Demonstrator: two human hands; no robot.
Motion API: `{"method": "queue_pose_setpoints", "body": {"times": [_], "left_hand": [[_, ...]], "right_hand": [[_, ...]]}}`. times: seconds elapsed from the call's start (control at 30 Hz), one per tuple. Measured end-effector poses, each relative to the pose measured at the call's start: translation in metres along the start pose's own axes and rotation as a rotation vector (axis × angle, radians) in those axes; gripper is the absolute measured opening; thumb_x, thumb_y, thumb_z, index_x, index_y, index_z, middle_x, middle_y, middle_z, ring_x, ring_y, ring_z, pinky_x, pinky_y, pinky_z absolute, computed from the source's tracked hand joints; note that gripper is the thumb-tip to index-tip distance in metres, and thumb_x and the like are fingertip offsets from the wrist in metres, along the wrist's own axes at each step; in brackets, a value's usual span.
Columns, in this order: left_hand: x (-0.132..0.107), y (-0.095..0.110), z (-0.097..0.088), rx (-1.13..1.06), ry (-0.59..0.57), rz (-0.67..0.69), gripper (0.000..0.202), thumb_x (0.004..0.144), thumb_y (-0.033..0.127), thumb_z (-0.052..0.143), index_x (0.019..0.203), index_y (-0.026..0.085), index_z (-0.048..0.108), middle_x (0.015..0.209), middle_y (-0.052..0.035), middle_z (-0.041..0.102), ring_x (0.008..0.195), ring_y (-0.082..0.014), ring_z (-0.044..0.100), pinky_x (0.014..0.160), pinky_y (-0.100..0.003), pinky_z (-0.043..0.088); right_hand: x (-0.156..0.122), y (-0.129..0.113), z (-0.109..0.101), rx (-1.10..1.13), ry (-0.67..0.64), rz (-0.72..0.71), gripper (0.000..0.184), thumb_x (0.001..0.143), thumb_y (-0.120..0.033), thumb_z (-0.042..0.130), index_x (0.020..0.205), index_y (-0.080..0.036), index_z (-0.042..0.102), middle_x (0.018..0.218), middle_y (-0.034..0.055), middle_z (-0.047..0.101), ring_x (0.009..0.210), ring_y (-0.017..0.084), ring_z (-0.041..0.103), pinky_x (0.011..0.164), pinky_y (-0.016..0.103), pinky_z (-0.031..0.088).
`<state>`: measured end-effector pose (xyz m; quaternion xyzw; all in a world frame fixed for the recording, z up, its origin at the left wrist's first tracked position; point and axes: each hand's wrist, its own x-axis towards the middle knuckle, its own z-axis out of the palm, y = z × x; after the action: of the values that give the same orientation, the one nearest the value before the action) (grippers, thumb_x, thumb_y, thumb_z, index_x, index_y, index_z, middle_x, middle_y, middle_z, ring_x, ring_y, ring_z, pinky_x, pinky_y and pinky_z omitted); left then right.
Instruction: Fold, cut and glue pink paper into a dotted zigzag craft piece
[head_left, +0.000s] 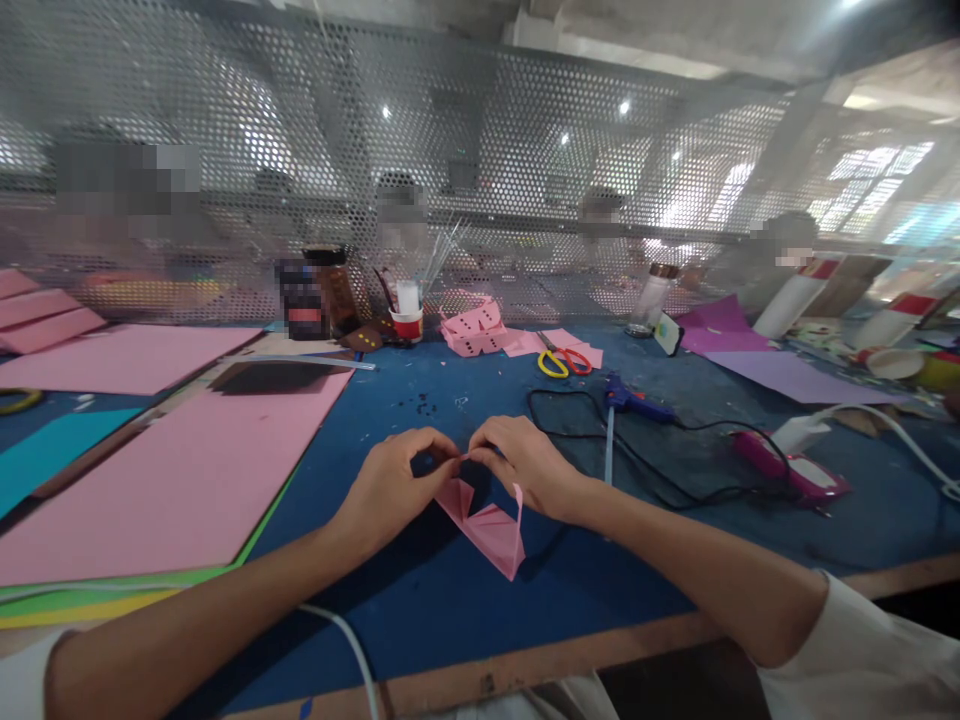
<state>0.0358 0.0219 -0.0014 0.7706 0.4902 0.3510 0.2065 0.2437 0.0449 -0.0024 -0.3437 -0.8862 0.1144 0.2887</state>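
Blue worktable (420, 610), scuffed, wooden front edge, with a perforated metal screen (480, 150) along the back. Blurred people sit behind the screen.

Both hands are at table centre, near the front edge. Left hand (394, 485) and right hand (529, 465) meet fingertip to fingertip over the pink folded piece (491, 530). Each hand has thumb and forefinger pressed together, pinching the piece's top edge. The other fingers are curled in. The piece hangs from the pinch and tilts, its lower point touching or just above the table; cannot tell which. 2 flaps show, with a dark gap between them.

To the left lies a large pink sheet (172, 470) on a green sheet (90, 598), just beside the left forearm. Behind the hands, well apart, are yellow-and-red scissors (562, 360), pink cut pieces (472, 330) and a cup (408, 318) holding thin sticks. To the right, a blue glue gun (637, 400) lies near the right hand, with a black cord (660, 480) looping past it to a pink tool (787, 465). Purple sheets (787, 375) lie far right. A white cable (352, 640) runs under the left forearm at the front edge.
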Motion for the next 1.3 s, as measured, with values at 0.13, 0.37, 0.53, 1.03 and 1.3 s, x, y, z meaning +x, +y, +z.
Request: {"method": "queue_pose_setpoints", "body": {"times": [0.13, 0.37, 0.53, 1.03, 1.3], "left_hand": [[0.0, -0.001, 0.0, -0.011, -0.011, -0.006, 0.01, 0.086, 0.031, 0.064, 0.085, 0.024, 0.071, 0.083, 0.0034, 0.075, 0.08, -0.0171, 0.068, 0.076, -0.029, 0.046], [0.002, -0.001, 0.001, -0.025, -0.013, -0.025, 0.01, 0.087, 0.031, 0.064, 0.086, 0.024, 0.071, 0.082, 0.0036, 0.075, 0.077, -0.0168, 0.068, 0.075, -0.029, 0.046], [0.001, -0.001, 0.002, -0.054, -0.023, -0.047, 0.011, 0.086, 0.031, 0.063, 0.086, 0.023, 0.071, 0.081, 0.0032, 0.075, 0.078, -0.0165, 0.066, 0.075, -0.028, 0.045], [0.008, -0.006, -0.006, -0.223, 0.01, -0.187, 0.02, 0.084, 0.04, 0.066, 0.086, 0.021, 0.068, 0.082, -0.0005, 0.073, 0.08, -0.0193, 0.066, 0.073, -0.029, 0.047], [0.014, -0.015, -0.009, -0.253, 0.062, -0.202, 0.027, 0.083, 0.046, 0.067, 0.086, 0.02, 0.066, 0.079, -0.0015, 0.071, 0.076, -0.0202, 0.066, 0.07, -0.029, 0.047]], "right_hand": [[0.001, 0.004, 0.004, 0.007, -0.001, 0.016, 0.011, 0.1, -0.019, 0.055, 0.092, -0.019, 0.063, 0.092, 0.0027, 0.069, 0.086, 0.017, 0.06, 0.079, 0.031, 0.04], [0.001, 0.008, 0.007, 0.048, -0.007, 0.058, 0.014, 0.101, -0.023, 0.053, 0.095, -0.02, 0.065, 0.092, 0.0006, 0.071, 0.085, 0.016, 0.063, 0.08, 0.03, 0.041], [0.001, 0.008, 0.007, 0.069, -0.012, 0.067, 0.019, 0.102, -0.024, 0.05, 0.092, -0.02, 0.066, 0.089, 0.0017, 0.071, 0.083, 0.015, 0.063, 0.078, 0.029, 0.041], [0.001, 0.009, -0.011, 0.342, 0.098, 0.333, 0.019, 0.098, -0.023, 0.048, 0.102, -0.02, 0.066, 0.087, 0.0013, 0.072, 0.069, 0.012, 0.059, 0.066, 0.025, 0.043], [0.001, 0.01, -0.029, 0.735, -0.308, 0.472, 0.023, 0.083, -0.011, 0.047, 0.1, -0.016, 0.062, 0.085, 0.0037, 0.073, 0.05, 0.007, 0.053, 0.05, 0.02, 0.042]]}}
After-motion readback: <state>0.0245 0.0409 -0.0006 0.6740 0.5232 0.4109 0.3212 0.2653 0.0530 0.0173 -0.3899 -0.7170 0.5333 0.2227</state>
